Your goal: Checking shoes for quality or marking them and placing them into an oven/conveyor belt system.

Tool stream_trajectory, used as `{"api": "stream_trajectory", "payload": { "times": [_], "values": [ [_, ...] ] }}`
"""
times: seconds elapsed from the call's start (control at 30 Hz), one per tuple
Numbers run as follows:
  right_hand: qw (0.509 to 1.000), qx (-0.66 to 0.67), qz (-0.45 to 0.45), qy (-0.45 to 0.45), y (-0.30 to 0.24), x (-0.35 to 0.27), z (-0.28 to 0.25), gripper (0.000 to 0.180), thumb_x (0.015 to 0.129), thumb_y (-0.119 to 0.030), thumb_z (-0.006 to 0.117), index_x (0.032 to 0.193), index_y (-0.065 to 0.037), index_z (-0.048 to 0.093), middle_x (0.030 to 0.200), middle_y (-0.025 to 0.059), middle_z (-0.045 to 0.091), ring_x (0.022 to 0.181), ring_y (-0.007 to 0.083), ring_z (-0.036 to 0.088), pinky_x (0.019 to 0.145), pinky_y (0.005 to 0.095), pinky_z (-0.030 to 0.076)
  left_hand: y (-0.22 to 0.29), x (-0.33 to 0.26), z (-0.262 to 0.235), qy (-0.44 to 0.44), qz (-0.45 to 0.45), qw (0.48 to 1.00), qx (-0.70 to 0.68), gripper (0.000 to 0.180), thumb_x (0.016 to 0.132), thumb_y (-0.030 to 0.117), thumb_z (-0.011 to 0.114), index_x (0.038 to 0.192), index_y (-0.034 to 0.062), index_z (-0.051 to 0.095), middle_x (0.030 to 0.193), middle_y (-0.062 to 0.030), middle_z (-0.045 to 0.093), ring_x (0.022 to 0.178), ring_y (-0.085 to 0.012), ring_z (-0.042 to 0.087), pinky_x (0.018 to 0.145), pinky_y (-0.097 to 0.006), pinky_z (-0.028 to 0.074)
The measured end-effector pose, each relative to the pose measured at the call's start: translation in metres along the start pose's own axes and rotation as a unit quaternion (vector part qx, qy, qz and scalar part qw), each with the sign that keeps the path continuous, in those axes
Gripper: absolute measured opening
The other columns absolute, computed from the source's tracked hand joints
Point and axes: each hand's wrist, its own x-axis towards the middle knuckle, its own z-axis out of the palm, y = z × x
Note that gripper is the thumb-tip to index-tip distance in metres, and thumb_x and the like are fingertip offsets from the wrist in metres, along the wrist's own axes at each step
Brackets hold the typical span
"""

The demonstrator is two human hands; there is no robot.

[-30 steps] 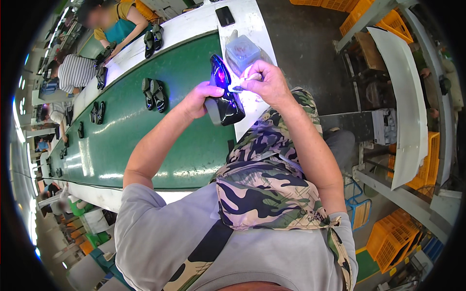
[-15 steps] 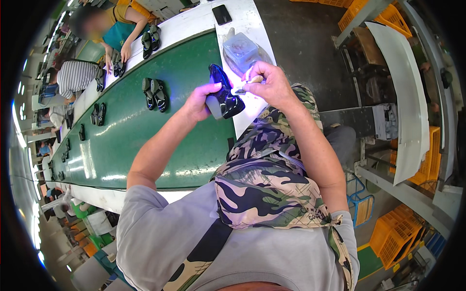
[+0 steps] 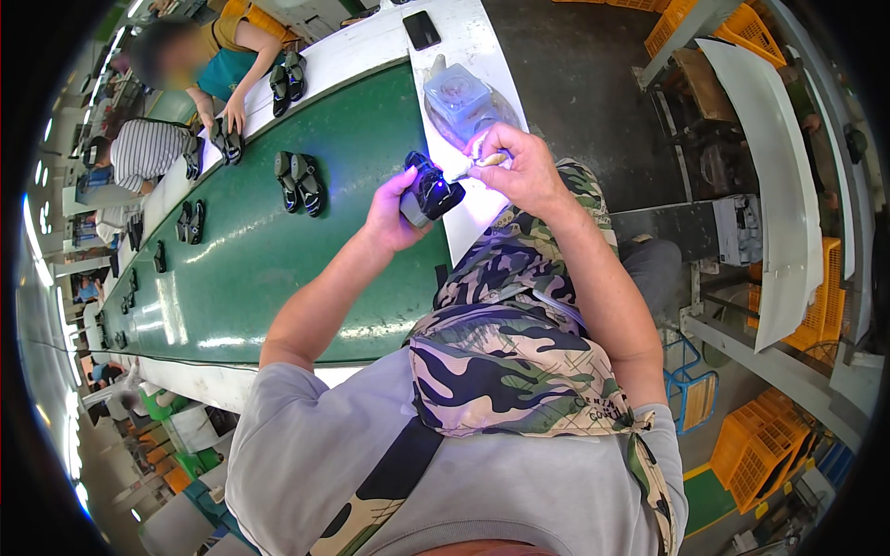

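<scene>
My left hand is closed around a glossy black sandal with a grey sole, held tilted over the right edge of the green belt. Violet-white light falls on the sandal and the table beside it. My right hand pinches a whitish cloth, whose bright end is beside the sandal's upper; whether they touch is hard to tell in the glare. Just beyond my right hand stands a translucent square tub on the white table strip.
A pair of sandals rests on the belt, with several more farther left. Another pair stands at the far edge near a co-worker, whose hands are on sandals. A dark phone lies beyond the tub. Orange crates are at right.
The sandal has turned in my left hand, from upright and long to a shorter, end-on view. My right hand stays close by with the cloth. The co-worker's sandals have shifted slightly.
</scene>
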Motion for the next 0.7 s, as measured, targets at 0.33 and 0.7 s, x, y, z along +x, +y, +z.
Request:
{"api": "stream_trajectory", "payload": {
  "times": [0.33,0.7],
  "values": [
    [0.999,0.001,-0.031,0.019,0.003,-0.008,-0.005,0.02,0.079,0.002,0.072,0.081,-0.003,0.053,0.096,0.0083,0.066,0.081,0.0112,0.061,0.069,0.0267,0.049,-0.023,0.005,-0.014,-0.105,-0.027,0.988,-0.113,0.05,0.093,0.048,0.056,0.131,0.0158,0.058,0.119,-0.025,0.065,0.067,-0.0246,0.072,0.048,-0.028,0.054],
    [0.998,0.005,-0.04,0.054,0.015,-0.011,-0.008,0.02,0.075,0.001,0.073,0.082,-0.002,0.054,0.094,0.0106,0.068,0.09,0.0169,0.064,0.08,0.0295,0.05,-0.034,0.006,0.003,-0.134,0.002,0.978,-0.159,0.059,0.089,0.051,0.06,0.132,0.01,0.057,0.108,-0.0217,0.066,0.062,-0.0201,0.067,0.049,-0.025,0.051]
  ]
}}
